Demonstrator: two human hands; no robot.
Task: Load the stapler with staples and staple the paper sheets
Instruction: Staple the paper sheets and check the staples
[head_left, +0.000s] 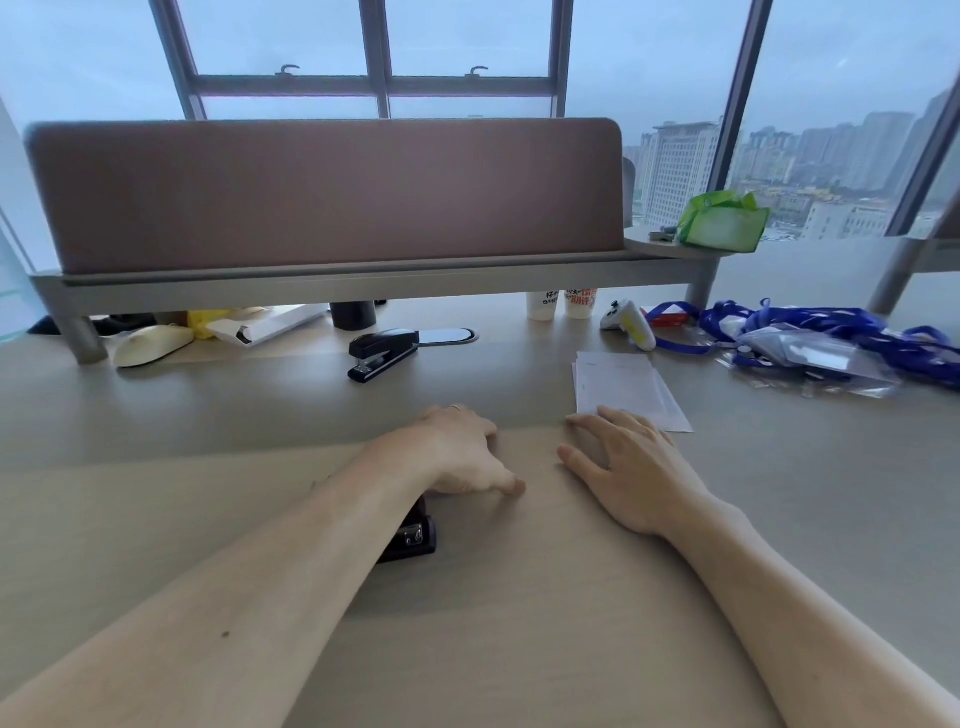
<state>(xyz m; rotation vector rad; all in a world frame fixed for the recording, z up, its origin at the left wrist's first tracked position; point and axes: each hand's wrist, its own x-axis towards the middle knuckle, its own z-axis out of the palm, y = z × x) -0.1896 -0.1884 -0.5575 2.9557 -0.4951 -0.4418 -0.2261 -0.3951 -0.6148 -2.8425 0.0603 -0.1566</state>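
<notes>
Head view only. Both of the person's hands are palm-down on the light wood desk (519, 623), bare forearms running in from the near edge.

Left hand (460, 452): fingers loosely curled, resting on the desk, thumb out toward the right. It grips nothing that I can see. A small black stapler-like object (413, 535) sits just under the left wrist, mostly hidden by the forearm; a metal part shows on its near end. Can't tell if wrist touches it.

Right hand (628, 467): fingers spread moderately wide and flat, holding nothing. Its fingertips lie on the near edge of the paper sheets (623, 384), a small white stack slightly fanned, just right of centre.

Black stapler (382, 353): closed, further back on the desk, left of centre, well apart from both hands and from the paper. A dark oval cable grommet (449, 336) lies just behind it.

Back of desk: mauve divider panel (322, 192) on a grey frame, two paper cups (561, 304) under it, a white and yellow game controller (631, 322), a tangle of blue lanyards (831, 332) with clear badge sleeves far right. Green bag (724, 221) on a round shelf. Windows behind, city beyond.
</notes>
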